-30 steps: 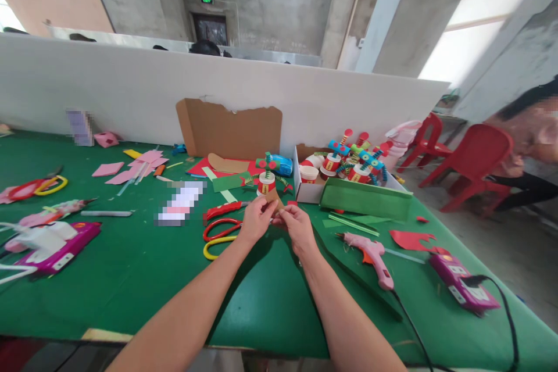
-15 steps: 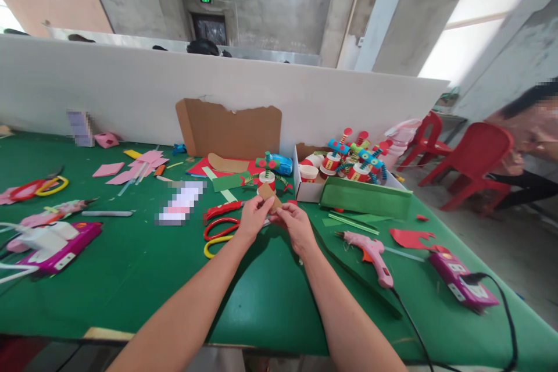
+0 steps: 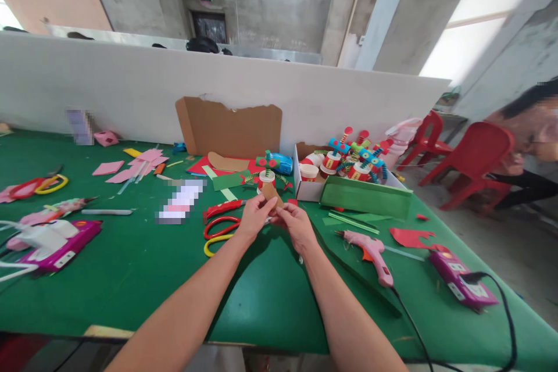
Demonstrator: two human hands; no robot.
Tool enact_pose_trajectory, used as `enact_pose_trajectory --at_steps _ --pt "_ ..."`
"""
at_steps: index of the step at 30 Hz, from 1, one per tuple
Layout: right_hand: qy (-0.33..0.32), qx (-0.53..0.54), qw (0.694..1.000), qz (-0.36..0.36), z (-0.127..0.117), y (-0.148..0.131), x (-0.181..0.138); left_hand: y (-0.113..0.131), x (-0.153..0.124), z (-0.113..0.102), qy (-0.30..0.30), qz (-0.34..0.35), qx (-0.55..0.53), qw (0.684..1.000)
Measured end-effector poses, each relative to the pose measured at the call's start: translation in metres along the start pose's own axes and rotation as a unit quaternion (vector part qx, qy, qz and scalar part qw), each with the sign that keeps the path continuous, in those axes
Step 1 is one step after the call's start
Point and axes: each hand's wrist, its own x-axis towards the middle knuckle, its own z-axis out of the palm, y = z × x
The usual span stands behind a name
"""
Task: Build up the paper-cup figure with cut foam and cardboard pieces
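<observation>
Both my hands meet over the middle of the table, pinching one small piece of brown cardboard (image 3: 272, 193). My left hand (image 3: 256, 218) grips its left side with thumb and fingers; my right hand (image 3: 297, 224) has closed fingertips on its lower right. Just behind the cardboard stands a paper-cup figure (image 3: 267, 172) with a green head, red round eyes and coiled arms; its lower part is partly hidden. Beside my left hand lie scissors (image 3: 221, 228) with red and yellow handles and a red-handled tool (image 3: 223, 208).
A white box (image 3: 305, 189) holds several cup figures. To the right lie a pink glue gun (image 3: 369, 253), its cord, and a purple power strip (image 3: 462, 280). Another power strip (image 3: 65, 250) and pink paper (image 3: 143, 164) are at left. A person (image 3: 532, 139) sits beyond red chairs (image 3: 483, 157).
The cardboard piece has tilted slightly between my fingers, and my fingertips have shifted a little on it. Everything else stays in place.
</observation>
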Motion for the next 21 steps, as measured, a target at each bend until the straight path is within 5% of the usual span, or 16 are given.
enact_pose_trajectory --at_steps 14,21 --pt "0.007 -0.028 1.000 -0.013 0.000 0.002 0.000 -0.013 0.005 -0.004 -0.003 0.060 0.103 0.993" --pt "0.025 -0.016 0.999 -0.025 0.000 0.002 -0.002 -0.007 -0.005 -0.004 0.002 0.238 0.277 0.931"
